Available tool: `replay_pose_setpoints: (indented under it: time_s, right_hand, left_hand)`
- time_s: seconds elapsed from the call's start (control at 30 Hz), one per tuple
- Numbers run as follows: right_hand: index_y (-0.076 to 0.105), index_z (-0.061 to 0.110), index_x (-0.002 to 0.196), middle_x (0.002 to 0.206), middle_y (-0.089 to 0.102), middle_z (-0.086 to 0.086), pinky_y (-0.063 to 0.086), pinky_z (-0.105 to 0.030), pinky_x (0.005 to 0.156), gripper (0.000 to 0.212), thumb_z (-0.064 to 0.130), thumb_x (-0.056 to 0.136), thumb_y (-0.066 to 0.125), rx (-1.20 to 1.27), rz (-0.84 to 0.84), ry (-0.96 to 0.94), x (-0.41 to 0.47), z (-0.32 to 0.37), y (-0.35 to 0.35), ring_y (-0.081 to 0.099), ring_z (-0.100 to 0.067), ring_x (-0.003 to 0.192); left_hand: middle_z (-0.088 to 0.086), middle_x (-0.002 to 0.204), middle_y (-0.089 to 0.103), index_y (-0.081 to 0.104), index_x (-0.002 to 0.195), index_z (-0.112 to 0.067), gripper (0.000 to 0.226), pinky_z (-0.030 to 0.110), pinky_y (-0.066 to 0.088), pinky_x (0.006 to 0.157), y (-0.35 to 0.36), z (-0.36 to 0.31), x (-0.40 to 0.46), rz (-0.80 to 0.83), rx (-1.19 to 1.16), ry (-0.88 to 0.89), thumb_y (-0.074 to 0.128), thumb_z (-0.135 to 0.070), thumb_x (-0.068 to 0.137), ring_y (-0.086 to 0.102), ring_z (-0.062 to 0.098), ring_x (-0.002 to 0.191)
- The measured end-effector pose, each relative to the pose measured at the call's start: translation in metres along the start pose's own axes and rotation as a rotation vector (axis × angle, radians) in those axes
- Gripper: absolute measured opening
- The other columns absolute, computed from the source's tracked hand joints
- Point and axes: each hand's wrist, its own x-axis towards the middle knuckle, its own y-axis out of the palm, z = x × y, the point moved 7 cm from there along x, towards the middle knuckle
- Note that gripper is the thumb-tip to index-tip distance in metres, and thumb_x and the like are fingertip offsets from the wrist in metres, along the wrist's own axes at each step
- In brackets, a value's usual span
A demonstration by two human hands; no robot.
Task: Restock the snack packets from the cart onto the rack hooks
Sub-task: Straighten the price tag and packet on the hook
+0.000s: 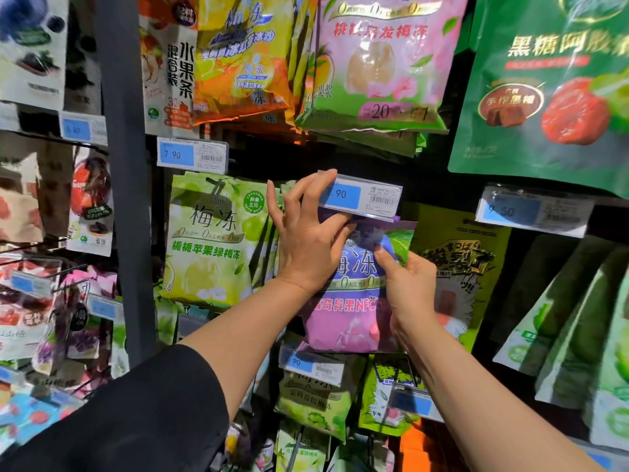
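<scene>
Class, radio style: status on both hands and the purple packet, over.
Left hand on the purple packet, fingers lifting the price tag. Right hand pinching the packet's upper right. Tag overhangs the packet top; hook not visible.

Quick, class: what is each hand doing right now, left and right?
Left hand: fingers spread, thumb side on the purple packet, fingertips at the price tag.
Right hand: grips the purple packet's right edge.
</scene>
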Motion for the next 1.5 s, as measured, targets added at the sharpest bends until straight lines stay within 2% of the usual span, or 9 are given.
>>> replay_pose_setpoints:
  time_s: [0.23, 0.33, 0.43, 0.63, 0.83, 0.9, 1.13, 1.27, 1.5]
  right_hand:
    - [0.066, 0.014, 0.072, 0.075, 0.067, -0.007, 0.050, -0.037, 0.070, 0.018, 0.007, 0.088, 0.066, -0.038, -0.072, 0.046, 0.014, -0.013, 0.007, 0.061, -0.022, 0.074]
    - [0.066, 0.005, 0.070, 0.071, 0.063, -0.004, 0.046, -0.036, 0.074, 0.018, 0.013, 0.085, 0.070, -0.067, -0.156, 0.086, 0.013, -0.035, -0.007, 0.054, -0.017, 0.074]
    - [0.069, 0.018, 0.066, 0.064, 0.066, 0.007, 0.047, -0.036, 0.073, 0.022, 0.008, 0.085, 0.070, -0.058, -0.191, 0.114, 0.004, -0.044, -0.017, 0.057, -0.018, 0.075]
    - [0.069, 0.022, 0.070, 0.057, 0.066, 0.013, 0.050, -0.032, 0.063, 0.022, 0.009, 0.087, 0.068, -0.066, -0.088, -0.015, -0.010, -0.009, -0.003, 0.061, -0.017, 0.069]
    - [0.073, 0.024, 0.064, 0.067, 0.071, 0.006, 0.055, -0.040, 0.068, 0.026, 0.014, 0.087, 0.069, -0.032, -0.075, -0.065, -0.024, 0.006, -0.005, 0.065, -0.020, 0.072]
    - [0.070, 0.022, 0.064, 0.064, 0.069, 0.009, 0.053, -0.035, 0.067, 0.026, 0.012, 0.088, 0.068, -0.034, -0.098, -0.069, -0.023, 0.011, -0.004, 0.063, -0.013, 0.069]
    - [0.070, 0.018, 0.069, 0.062, 0.069, 0.006, 0.053, -0.037, 0.065, 0.019, 0.010, 0.087, 0.069, -0.019, -0.114, 0.015, -0.017, 0.012, 0.003, 0.064, -0.017, 0.065]
    - [0.072, 0.013, 0.069, 0.076, 0.072, -0.011, 0.056, -0.051, 0.071, 0.014, 0.013, 0.083, 0.073, -0.015, -0.020, 0.085, -0.011, 0.015, 0.005, 0.067, -0.027, 0.073]
    - [0.067, 0.013, 0.072, 0.065, 0.071, -0.003, 0.057, -0.043, 0.069, 0.013, 0.006, 0.083, 0.071, -0.002, 0.003, 0.156, -0.003, 0.024, 0.008, 0.069, -0.019, 0.060]
  left_hand:
    - [0.000, 0.145, 0.028, 0.072, 0.096, -0.028, 0.017, 0.071, 0.010, 0.108, 0.006, 0.006, -0.004, 0.098, 0.081, 0.068, 0.069, -0.035, 0.081, 0.028, 0.025, 0.134]
    - [0.000, 0.146, 0.031, 0.072, 0.081, -0.022, 0.006, 0.069, 0.007, 0.109, -0.001, 0.008, -0.006, 0.089, 0.044, 0.102, 0.071, -0.028, 0.082, 0.030, 0.024, 0.135]
    - [-0.001, 0.146, 0.031, 0.072, 0.077, -0.018, 0.005, 0.068, 0.008, 0.110, -0.005, 0.011, -0.004, 0.088, 0.058, 0.127, 0.072, -0.022, 0.080, 0.031, 0.022, 0.135]
    - [-0.001, 0.146, 0.035, 0.071, 0.079, -0.019, 0.016, 0.068, 0.008, 0.110, -0.004, 0.012, -0.003, 0.105, 0.057, 0.131, 0.065, -0.032, 0.087, 0.034, 0.022, 0.135]
    - [0.003, 0.137, 0.050, 0.066, 0.075, -0.019, 0.016, 0.069, 0.006, 0.109, -0.011, 0.010, 0.001, 0.052, -0.046, 0.031, 0.064, -0.031, 0.087, 0.040, 0.021, 0.130]
    - [0.005, 0.133, 0.054, 0.066, 0.072, -0.018, 0.016, 0.069, 0.006, 0.108, -0.012, 0.009, 0.004, 0.025, -0.073, -0.003, 0.067, -0.029, 0.084, 0.041, 0.022, 0.127]
    - [0.005, 0.131, 0.056, 0.065, 0.070, -0.014, 0.011, 0.067, 0.007, 0.110, -0.010, 0.006, 0.004, -0.025, -0.029, -0.038, 0.069, -0.020, 0.078, 0.041, 0.022, 0.125]
    - [0.004, 0.132, 0.056, 0.065, 0.071, -0.013, 0.008, 0.069, 0.009, 0.110, -0.011, 0.006, 0.006, -0.055, -0.011, -0.050, 0.070, -0.016, 0.077, 0.041, 0.021, 0.126]
    - [-0.003, 0.134, 0.043, 0.067, 0.073, -0.013, 0.008, 0.070, 0.011, 0.108, -0.006, 0.002, 0.005, -0.064, -0.006, -0.031, 0.070, -0.016, 0.080, 0.040, 0.021, 0.126]
